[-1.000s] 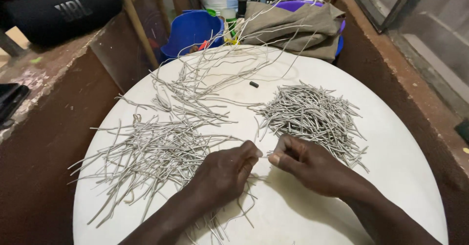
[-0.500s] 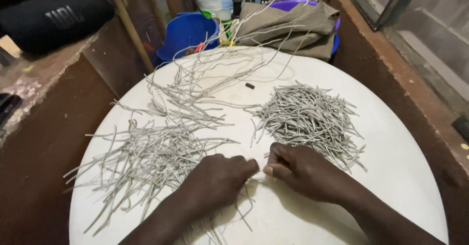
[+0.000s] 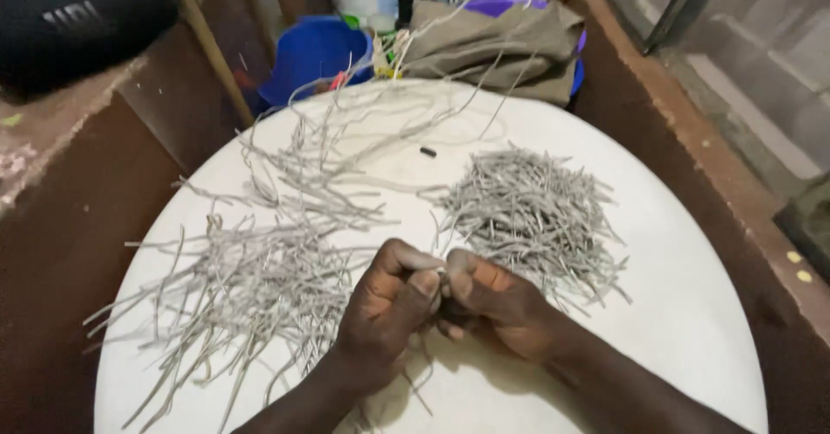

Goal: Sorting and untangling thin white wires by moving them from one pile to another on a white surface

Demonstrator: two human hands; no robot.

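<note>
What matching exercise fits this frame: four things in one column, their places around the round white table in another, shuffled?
Things:
1. pile of short grey strips
2. spread of long grey strips
3. blue plastic bucket
4. folded olive-brown cloth

Places:
A. beyond the table's far edge, left of centre
B. on the table, beside the right hand
C. at the far edge, right of centre
D. on the table, beside the left hand

Pairs: 1-B, 2-D, 3-A, 4-C

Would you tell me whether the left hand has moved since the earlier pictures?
Yes. The left hand has lifted its knuckles off the white table and closed against the right hand.
</note>
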